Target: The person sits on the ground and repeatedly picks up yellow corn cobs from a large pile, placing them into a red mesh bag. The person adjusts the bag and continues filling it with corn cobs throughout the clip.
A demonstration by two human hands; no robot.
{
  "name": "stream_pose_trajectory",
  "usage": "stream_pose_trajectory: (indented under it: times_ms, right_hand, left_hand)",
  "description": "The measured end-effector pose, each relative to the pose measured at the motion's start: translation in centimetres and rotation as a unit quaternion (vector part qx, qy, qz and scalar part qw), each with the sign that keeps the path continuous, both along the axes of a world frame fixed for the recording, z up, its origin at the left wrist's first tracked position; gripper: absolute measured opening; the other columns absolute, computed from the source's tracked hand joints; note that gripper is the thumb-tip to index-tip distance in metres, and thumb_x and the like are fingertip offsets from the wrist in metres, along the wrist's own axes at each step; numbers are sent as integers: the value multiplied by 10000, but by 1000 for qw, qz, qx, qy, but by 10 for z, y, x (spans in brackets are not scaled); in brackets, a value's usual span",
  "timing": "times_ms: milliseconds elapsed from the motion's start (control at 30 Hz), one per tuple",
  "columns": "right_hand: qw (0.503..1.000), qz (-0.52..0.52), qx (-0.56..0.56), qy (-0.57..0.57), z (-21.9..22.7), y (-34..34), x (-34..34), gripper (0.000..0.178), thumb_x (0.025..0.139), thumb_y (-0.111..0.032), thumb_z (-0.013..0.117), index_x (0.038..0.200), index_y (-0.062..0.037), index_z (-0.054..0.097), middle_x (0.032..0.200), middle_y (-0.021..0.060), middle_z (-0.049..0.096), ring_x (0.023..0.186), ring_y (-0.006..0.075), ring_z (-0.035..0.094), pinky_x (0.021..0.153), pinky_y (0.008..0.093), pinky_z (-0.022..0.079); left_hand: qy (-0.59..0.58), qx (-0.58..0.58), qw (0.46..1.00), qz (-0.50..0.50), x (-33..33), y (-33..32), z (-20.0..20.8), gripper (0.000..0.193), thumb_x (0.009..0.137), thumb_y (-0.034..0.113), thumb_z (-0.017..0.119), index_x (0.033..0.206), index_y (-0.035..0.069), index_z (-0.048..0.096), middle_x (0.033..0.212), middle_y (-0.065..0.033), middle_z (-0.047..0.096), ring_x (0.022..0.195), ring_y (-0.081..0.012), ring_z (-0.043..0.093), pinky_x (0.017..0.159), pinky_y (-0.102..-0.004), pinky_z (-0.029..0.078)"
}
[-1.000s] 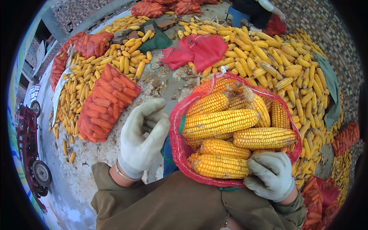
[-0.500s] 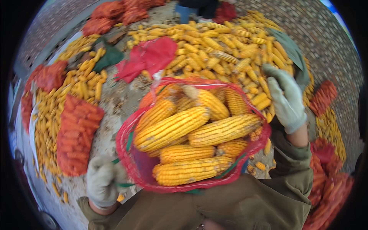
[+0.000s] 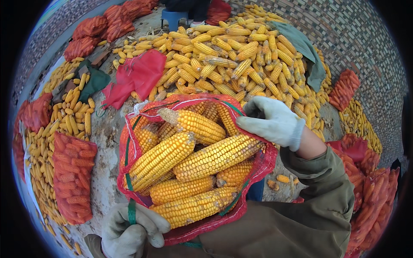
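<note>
A red mesh bag (image 3: 269, 161) stands before me with its mouth wide open. Several yellow ears of corn (image 3: 206, 159) fill it to near the rim. My right hand (image 3: 273, 122), in a pale work glove, pinches the bag's far right rim between thumb and fingers. At the near left rim, my left hand (image 3: 131, 230), gloved too, is curled with a green drawstring (image 3: 131, 211) looped across its fingers. Whether those fingers also grip the mesh is hard to see.
Beyond the bag spreads a large heap of corn ears (image 3: 232, 56). Filled red mesh bags stand at left (image 3: 75, 178) and right (image 3: 374, 206). A red cloth (image 3: 140, 77) lies left of the heap. A person sits on a blue stool (image 3: 174, 18) at the back.
My right hand has come down from above the heap onto the bag's rim. My left hand has moved right, up against the near rim. The view has shifted slightly.
</note>
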State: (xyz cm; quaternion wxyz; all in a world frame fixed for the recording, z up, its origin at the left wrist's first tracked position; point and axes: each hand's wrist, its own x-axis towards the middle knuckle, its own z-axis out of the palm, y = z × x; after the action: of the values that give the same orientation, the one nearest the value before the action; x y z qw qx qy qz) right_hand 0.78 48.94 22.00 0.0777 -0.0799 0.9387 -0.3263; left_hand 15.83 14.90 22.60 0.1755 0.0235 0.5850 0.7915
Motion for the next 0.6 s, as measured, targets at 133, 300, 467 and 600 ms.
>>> stream_pose_trajectory:
  times_ms: [133,300,467,600]
  right_hand:
    - [977,53,194,73,7,-14,-23,420,910,-410,655,909,9,647,850,224,677,819,417,648,763,483,512]
    - [997,-63,45,16,-1,4,-20,299,996,-299,597,999,-6,657,765,150,659,724,253,646,706,377,519]
    - [933,-131,-333,24,-5,6,0,325,1019,-303,594,1000,14,664,752,46,638,688,119,589,633,282,486]
    - [901,-60,-294,312,65,27,25,442,1058,-398,516,705,-135,479,627,-12,492,564,92,476,561,247,385]
  left_hand:
    - [-1,11,1000,3,1,3,-5,288,1000,308,621,981,22,586,967,-150,674,597,-86,542,557,-212,431]
    - [-56,7,997,59,9,-11,-7,327,1004,346,601,1019,19,603,686,-21,587,498,-42,444,483,-182,343]
    - [-2,161,982,101,3,-7,13,459,1046,408,511,1162,-30,580,648,67,432,511,-62,394,508,-205,320]
    - [32,205,976,67,9,-19,14,385,1047,313,537,995,-61,612,499,3,411,376,-82,333,351,-233,274]
